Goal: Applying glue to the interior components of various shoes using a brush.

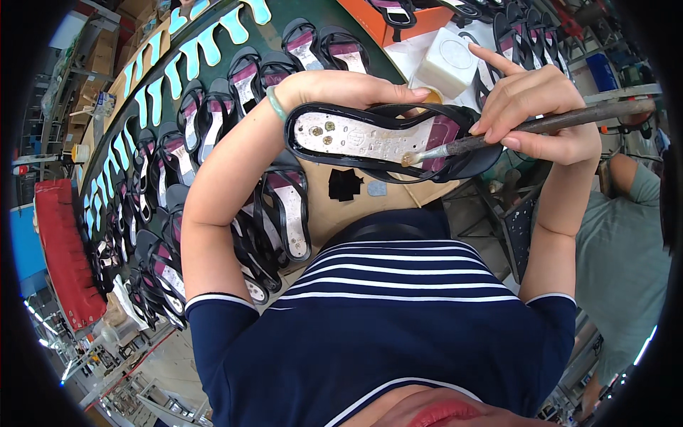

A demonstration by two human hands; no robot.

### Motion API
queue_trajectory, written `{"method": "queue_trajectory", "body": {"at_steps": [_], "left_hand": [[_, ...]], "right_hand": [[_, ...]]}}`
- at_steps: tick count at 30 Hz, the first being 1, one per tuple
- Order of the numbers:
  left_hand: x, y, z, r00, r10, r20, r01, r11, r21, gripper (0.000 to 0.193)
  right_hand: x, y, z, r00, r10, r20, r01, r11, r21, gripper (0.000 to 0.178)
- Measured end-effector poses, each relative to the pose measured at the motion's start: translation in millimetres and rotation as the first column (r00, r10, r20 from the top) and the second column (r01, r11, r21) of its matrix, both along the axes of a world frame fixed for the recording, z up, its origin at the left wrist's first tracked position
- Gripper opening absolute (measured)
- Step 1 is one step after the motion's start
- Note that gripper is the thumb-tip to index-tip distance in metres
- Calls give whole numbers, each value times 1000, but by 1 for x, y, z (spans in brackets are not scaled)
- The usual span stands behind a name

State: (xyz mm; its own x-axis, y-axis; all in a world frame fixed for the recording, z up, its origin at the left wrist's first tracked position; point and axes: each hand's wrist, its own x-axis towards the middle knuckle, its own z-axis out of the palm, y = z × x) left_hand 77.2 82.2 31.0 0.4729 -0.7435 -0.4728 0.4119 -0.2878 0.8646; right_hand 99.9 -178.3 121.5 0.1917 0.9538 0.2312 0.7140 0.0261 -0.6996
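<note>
A black sandal (348, 139) with a whitish, bumpy footbed and a purple patch near the toe end lies across my view. My left hand (345, 89) grips its far edge; the thumb shows and the other fingers are hidden behind it. In my right hand (533, 107) is a brush (544, 125) with a long dark handle, pinched with the index finger stretched away. Its pale bristles touch the footbed beside the purple patch. Several yellowish-brown spots mark the heel end. Just behind the sandal, a yellowish container (432, 94) shows partly, next to a white block (453, 62).
Rows of similar sandals (290, 206) cover the green table (295, 16) at the left, with light blue insole pieces (191, 58) beyond. Black patches (345, 185) lie on brown board near my body. An orange box (398, 20) stands at the back. Another person (622, 242) is at the right.
</note>
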Motion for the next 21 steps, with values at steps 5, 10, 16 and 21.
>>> {"method": "queue_trajectory", "body": {"at_steps": [5, 10, 16, 21], "left_hand": [[2, 2, 6, 942, -151, 301, 111, 983, 147, 63], [1, 2, 10, 917, -215, 335, 181, 975, 131, 71], [5, -2, -1, 880, -225, 419, 189, 974, 126, 71], [4, -5, 1, 906, -208, 368, 150, 972, 181, 51]], "right_hand": [[2, 6, 11, 995, 90, 47, -87, 993, -75, 11], [6, 13, 12, 983, 178, 46, -172, 978, -118, 12], [4, 25, 18, 969, 243, 38, -230, 949, -215, 12], [1, 34, 18, 961, 275, 8, -255, 901, -350, 13]]}}
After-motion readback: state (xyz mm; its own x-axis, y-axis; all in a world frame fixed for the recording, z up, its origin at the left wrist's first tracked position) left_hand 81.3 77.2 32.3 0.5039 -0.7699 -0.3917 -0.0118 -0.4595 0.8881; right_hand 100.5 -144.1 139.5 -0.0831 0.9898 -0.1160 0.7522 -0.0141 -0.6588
